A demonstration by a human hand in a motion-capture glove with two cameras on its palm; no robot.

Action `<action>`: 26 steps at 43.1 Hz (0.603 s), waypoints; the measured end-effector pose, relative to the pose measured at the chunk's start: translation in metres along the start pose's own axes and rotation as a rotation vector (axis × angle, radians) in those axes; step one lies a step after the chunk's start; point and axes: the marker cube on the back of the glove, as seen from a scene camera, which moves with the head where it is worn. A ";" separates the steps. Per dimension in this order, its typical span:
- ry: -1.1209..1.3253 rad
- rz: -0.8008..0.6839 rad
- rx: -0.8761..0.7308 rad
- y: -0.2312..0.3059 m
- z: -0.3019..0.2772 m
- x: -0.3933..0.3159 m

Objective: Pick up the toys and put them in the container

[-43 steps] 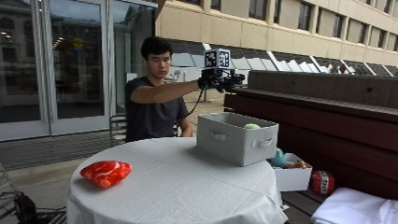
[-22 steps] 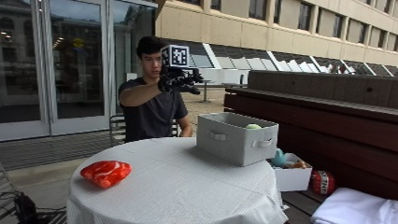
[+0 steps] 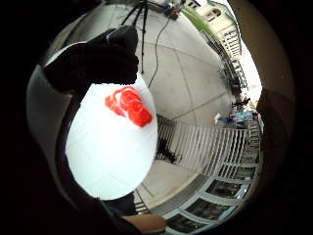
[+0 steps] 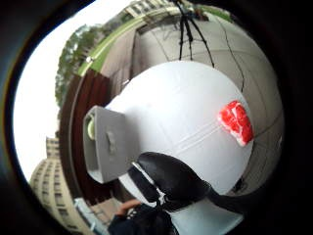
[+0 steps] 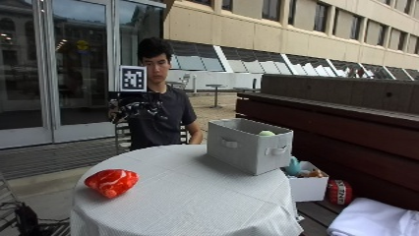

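**Empty grip in the air, red toy below and ahead**

My gloved right hand is raised in front of my chest, above the near edge of the surface and touching nothing. The fingers show dark and loosely curled in the little finger side palm view, with nothing between them, so I judge the grip released and empty.

The red toy is what the coming move turns on. It lies well below my grip and forward of it, out toward the far rim of the round white surface from where I sit, and a little off to my right-hand side. Both palm views look down on it with open cloth between it and the glove. It is a soft-looking red and white cushion, lying flat, its long axis running roughly along the rim, not pointing at me. My gloved hand is the nearer one to it; my bare hand is down by my side of the surface, barely visible.

The grey container stands on the opposite part of the surface, off to my left and well apart from the red toy. It sits upright with its top open, and a pale green toy already shows inside it near the rim.

As I judge it, I need to drop the grip forward and down onto the red toy, then carry it across to the container.
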 end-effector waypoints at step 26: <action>-0.050 0.143 -0.198 -0.003 0.168 0.081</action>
